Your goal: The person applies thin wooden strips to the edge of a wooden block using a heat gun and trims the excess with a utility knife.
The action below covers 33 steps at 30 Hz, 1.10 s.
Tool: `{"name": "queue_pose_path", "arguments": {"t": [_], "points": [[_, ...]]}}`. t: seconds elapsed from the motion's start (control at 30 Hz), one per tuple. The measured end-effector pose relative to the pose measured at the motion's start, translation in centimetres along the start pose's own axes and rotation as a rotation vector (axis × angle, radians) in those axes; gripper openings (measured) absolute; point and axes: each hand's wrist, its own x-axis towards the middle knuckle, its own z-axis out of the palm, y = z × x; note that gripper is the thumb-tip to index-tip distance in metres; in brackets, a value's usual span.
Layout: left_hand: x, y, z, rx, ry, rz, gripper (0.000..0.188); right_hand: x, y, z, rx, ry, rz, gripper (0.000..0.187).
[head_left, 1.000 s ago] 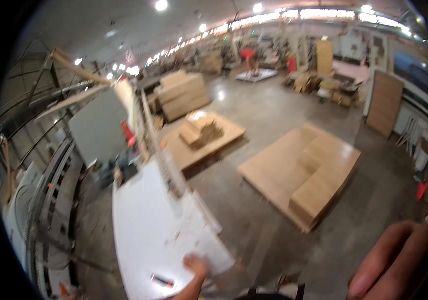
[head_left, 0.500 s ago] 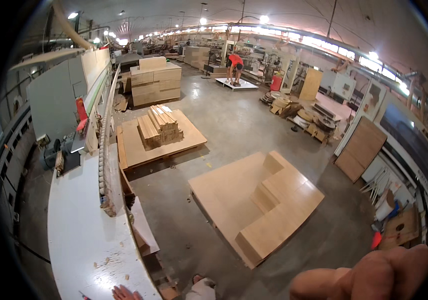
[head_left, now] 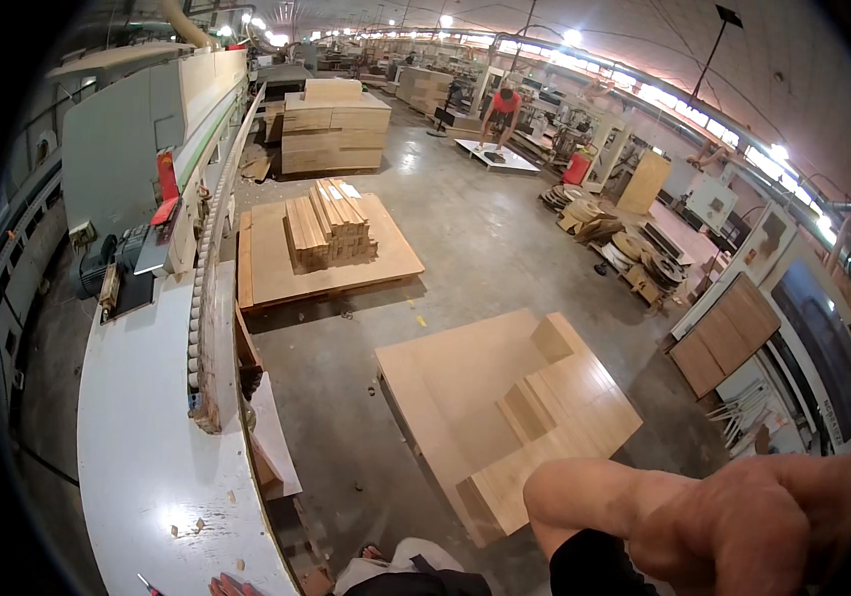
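Note:
At the lower edge, my left hand rests on the white worktop with its fingers spread; only the fingers show. A slim pointed tool with red on it lies beside it, partly cut off, along with small wood chips. My right arm is bent sharply below a dark sleeve. Close to the camera at the lower right looms my right hand, blurred, its fingers hidden. Beyond that arm, a pallet carries a wide tan board with stacked panels on it.
Left stands a long grey machine with a roller rail. Ahead, another pallet holds bundled wood strips, with a tall panel stack behind. A person in red bends over a white board. A windowed machine stands right.
My view has shifted, and more of my bent right arm and dark sleeve shows, covering the pallet's near corner. My left hand stays on the worktop. The distant person's posture has changed.

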Motion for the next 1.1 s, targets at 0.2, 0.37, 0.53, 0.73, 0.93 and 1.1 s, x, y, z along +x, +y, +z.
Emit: {"name": "queue_pose_path", "arguments": {"t": [0.2,0.37,0.53,0.73,0.93,1.1], "points": [[3.9,3.6,4.9,-0.386,-0.081,-0.356,0.031,0.2,3.1,-1.0,0.083,-0.001,-0.025,0.042],[10.7,11.4,2.8,-0.515,-0.17,-0.329,0.067,-1.1,6.7,-2.8,0.156,-0.005,0.008,0.043],[17.0,8.9,6.1,-0.541,-0.175,-0.388,0.08,-2.0,12.0,-4.3,0.275,-0.006,0.098,0.043],[24.8,12.7,6.5,-1.06,-0.137,-0.737,0.088,-5.4,22.9,-9.4,0.192,0.168,0.002,0.022],[29.6,13.5,7.6,-1.454,-0.054,-1.102,0.093,-7.2,34.1,-10.0,0.153,0.113,0.235,0.025],[32.6,14.4,8.2,-1.573,0.051,-1.15,0.081,-11.9,42.0,-5.5,0.286,0.208,0.816,0.027]]}}
